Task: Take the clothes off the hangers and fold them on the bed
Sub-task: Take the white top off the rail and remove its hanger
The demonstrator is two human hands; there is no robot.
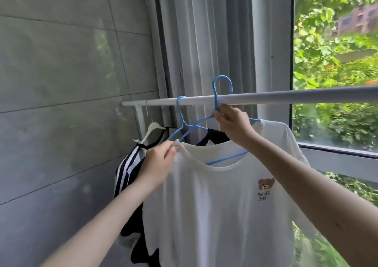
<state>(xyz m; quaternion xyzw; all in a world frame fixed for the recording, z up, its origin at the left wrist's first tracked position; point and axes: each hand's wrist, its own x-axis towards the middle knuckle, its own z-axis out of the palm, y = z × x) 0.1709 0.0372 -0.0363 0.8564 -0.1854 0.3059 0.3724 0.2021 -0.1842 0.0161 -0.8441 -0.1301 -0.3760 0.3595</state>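
A white T-shirt (214,205) with a small bear print hangs on a blue wire hanger (222,86) whose hook is lifted above the white rail (286,98). My right hand (233,125) grips that hanger at its neck, just under the rail. My left hand (159,160) pinches the shirt's collar at the left shoulder. A second blue hanger (182,113) still hooks over the rail and carries a dark garment (214,136) behind the white shirt. Further left a black-and-white striped garment (127,170) hangs on a white hanger (153,128).
A grey tiled wall (61,82) stands close on the left. Grey curtains (204,41) hang behind the rail. A large window (335,62) with a sill and green trees outside fills the right side. No bed is in view.
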